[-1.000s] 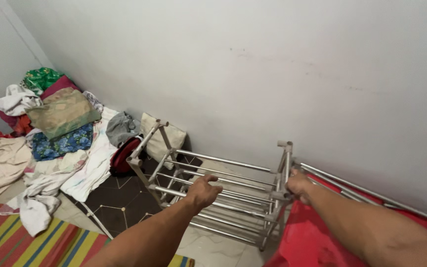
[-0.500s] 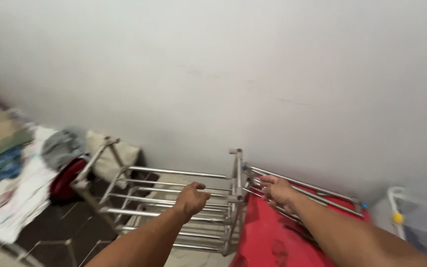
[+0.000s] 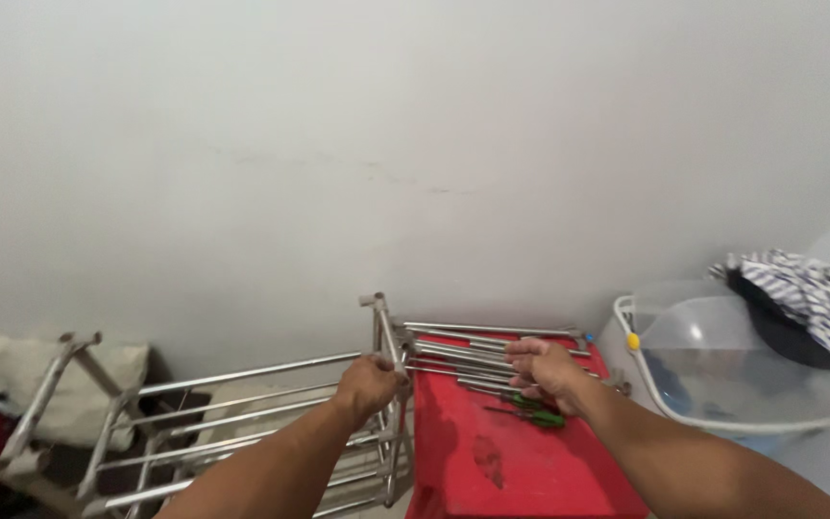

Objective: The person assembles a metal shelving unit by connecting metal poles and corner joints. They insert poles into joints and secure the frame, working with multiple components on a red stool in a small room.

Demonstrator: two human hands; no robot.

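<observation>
Right now, gripping the metal rack w/ the left hand, fingers curled tight round the upright end bar, near its top. Resting the right hand on the loose rods, fingers bent down over them & touching. Pinching one rod or just lying on top? Can't tell from here.

Rods lying side by side at the back of the red table, just beside the rack's end bar & near the wall. Green screwdrivers lying on the red top too, right by the right wrist. Clear tub sitting off to the right w/ a stripy cloth on it. Cream bag leaning behind the far end of the rack.

Prob. best doing it like this:
- Holding the end bar firm & straight, so the rack isn't wobbling or tipping.
- Picking just one rod, the top one, near its end, so the others aren't rolling off the table.
- Lifting it flat, not swinging the long end at the tub or the wall.
- Minding the wrist, so the screwdrivers aren't getting knocked to the floor.
- Lining the rod tip up w/ the end bar slowly, looking at the hole, not pushing hard.
</observation>
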